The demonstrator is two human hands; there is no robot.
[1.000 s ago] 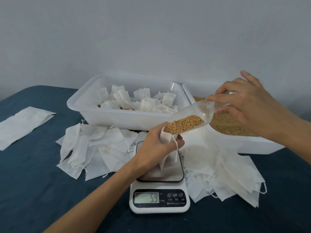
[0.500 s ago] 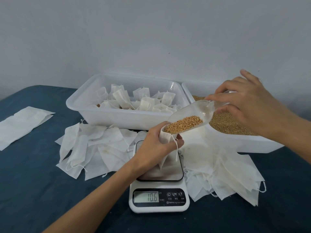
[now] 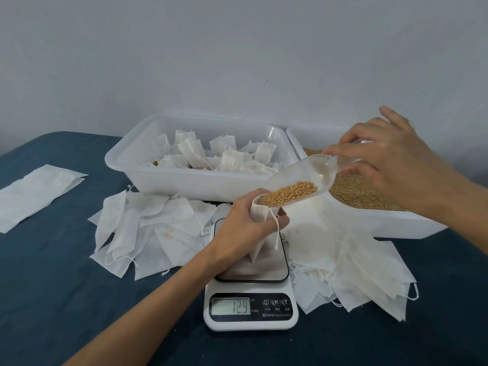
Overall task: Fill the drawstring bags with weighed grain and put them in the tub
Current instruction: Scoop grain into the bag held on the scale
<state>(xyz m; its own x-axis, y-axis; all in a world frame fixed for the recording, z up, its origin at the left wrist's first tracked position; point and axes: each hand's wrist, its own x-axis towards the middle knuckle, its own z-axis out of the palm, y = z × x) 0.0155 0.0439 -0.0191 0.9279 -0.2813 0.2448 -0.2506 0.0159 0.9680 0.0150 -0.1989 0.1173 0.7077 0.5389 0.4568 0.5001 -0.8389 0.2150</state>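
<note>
Your left hand (image 3: 244, 223) is wrapped round the neck of a white drawstring bag (image 3: 260, 233), fingers and thumb curled to hold its mouth up while the bag's bottom rests on the steel platform of the scale (image 3: 250, 289). The scale's display reads 12.9. Your right hand (image 3: 390, 165) pinches the handle of a clear plastic scoop (image 3: 298, 180) between thumb and fingers, a narrow grip, with the little finger raised free. The scoop tilts down to the left, its lip touching the bag's mouth, and a heap of grain (image 3: 290, 193) lies at its lower end. Behind the scoop, the right-hand tub (image 3: 369, 223) holds loose grain. The left-hand tub (image 3: 184, 180) holds many filled bags standing together. Flat empty bags (image 3: 148, 228) lie in piles on the dark blue desk (image 3: 52, 286) on both sides of the scale.
</note>
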